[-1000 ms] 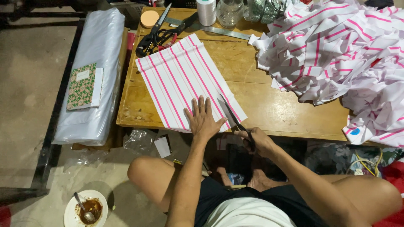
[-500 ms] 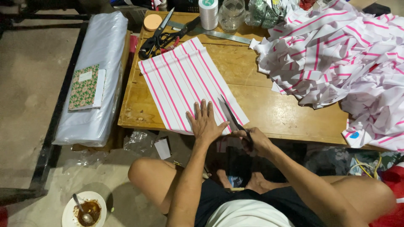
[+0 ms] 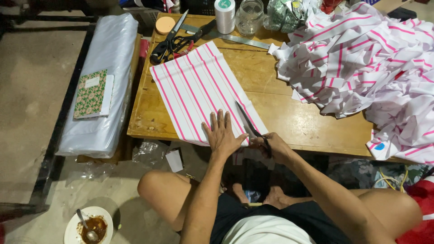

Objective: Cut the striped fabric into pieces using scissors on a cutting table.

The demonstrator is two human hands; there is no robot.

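A flat rectangular sheet of white fabric with thin pink stripes [image 3: 199, 92] lies on the low wooden table [image 3: 289, 117], its near corner pinned under the left hand [image 3: 222, 133], which rests palm down with the fingers spread and pointing away from the person. Just to the right of that hand, the right hand [image 3: 271, 148] is closed around the handles of a pair of long black-bladed scissors [image 3: 248, 122]; the blades reach forward from it, lying along the sheet's right edge, and whether they are parted cannot be told. Farther right of the right hand, a large crumpled heap of the same pink-striped white cloth [image 3: 361, 63] covers that end of the table. Beyond the left hand, at the far edge of the sheet, lie more black-handled scissors [image 3: 169, 40], with a spool of white thread [image 3: 224, 16] and a clear glass jar [image 3: 248, 18] just past them. Well to the left of the left hand, a green patterned notebook [image 3: 92, 93] rests on a long plastic-wrapped roll [image 3: 106, 86].
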